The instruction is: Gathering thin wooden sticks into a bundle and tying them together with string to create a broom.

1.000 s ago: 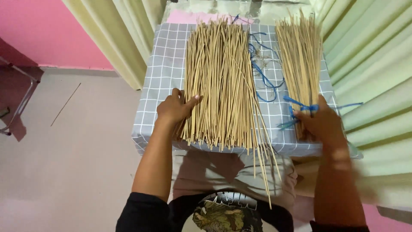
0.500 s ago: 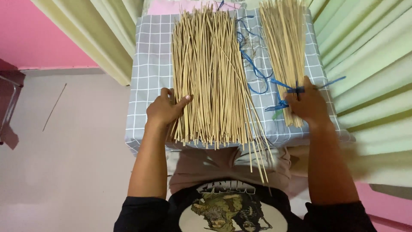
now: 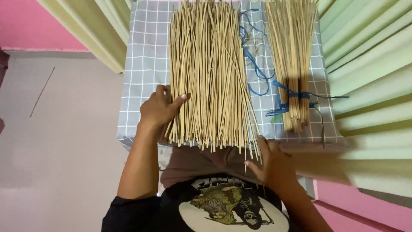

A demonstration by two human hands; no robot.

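- Loose sticks (image 3: 210, 73) lying lengthwise from near edge to far edge of checked cloth (image 3: 143, 64)
- Left hand (image 3: 159, 109) flat, fingers spread against pile's left side
- Right hand (image 3: 270, 161) at overhanging near ends, seemingly open, grip unclear
- Tied bundle (image 3: 292, 64) toward right edge

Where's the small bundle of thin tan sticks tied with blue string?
In the head view, the small tied bundle of thin tan sticks lies on the grey checked cloth, right of the large loose pile of sticks.

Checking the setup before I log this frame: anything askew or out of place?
A few sticks jut past the loose pile's near end, by the right hand. A single stick lies on the floor. The tied bundle looks tidy.
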